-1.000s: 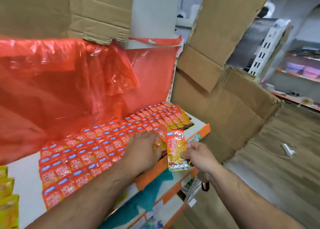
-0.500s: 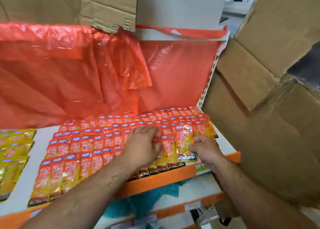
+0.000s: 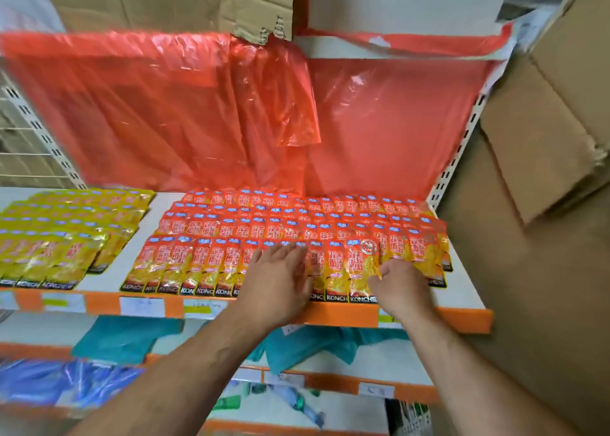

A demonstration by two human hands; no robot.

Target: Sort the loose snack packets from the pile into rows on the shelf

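**Hands on the front row**

Pressing flat on the orange snack packets (image 3: pixel 185 264) with the left hand (image 3: pixel 277 280), fingers straight. Pinching the round-emblem packet (image 3: pixel 358 267) by its right edge with the curled right hand (image 3: pixel 401 287), front row, at the shelf (image 3: pixel 462 287) lip.

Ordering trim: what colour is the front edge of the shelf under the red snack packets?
Orange shelf edge, seen in head view.

Head view, forward and down, close over the shelf (image 3: pixel 445 317)
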